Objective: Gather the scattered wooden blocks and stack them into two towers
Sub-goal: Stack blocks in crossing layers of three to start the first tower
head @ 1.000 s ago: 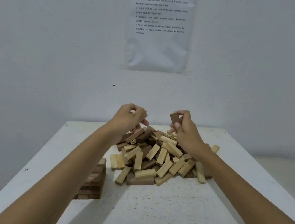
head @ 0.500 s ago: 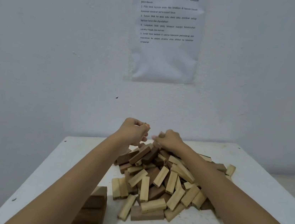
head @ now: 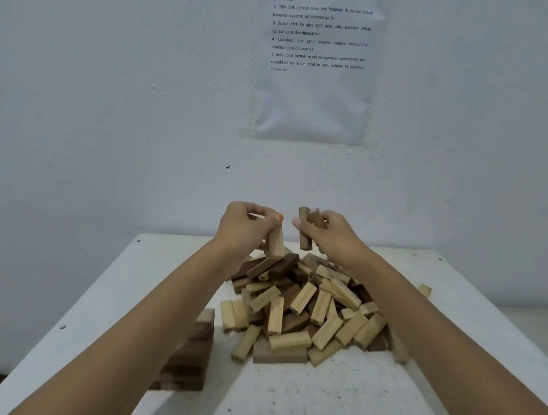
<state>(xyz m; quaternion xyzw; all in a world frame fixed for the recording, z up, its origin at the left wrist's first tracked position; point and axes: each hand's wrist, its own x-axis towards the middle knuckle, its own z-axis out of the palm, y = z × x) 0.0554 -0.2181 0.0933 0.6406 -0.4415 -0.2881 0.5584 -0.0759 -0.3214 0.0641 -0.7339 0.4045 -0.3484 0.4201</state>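
- I see the left grip (head: pixel 245 229) raised above the pile, its fingers curled round one pale block (head: pixel 275 243) that hangs nearly upright.
- The right grip (head: pixel 335 240) is just beside it and grasps what looks like two dark blocks (head: pixel 307 228), also upright.
- The pile of wooden blocks (head: pixel 305 309) lies in the middle of the white bench (head: pixel 309 411), below both grips.
- A started tower (head: pixel 194 352) stands at the bench's left edge, partly hidden by my left forearm.
- One single block (head: pixel 424 290) lies apart on the right.
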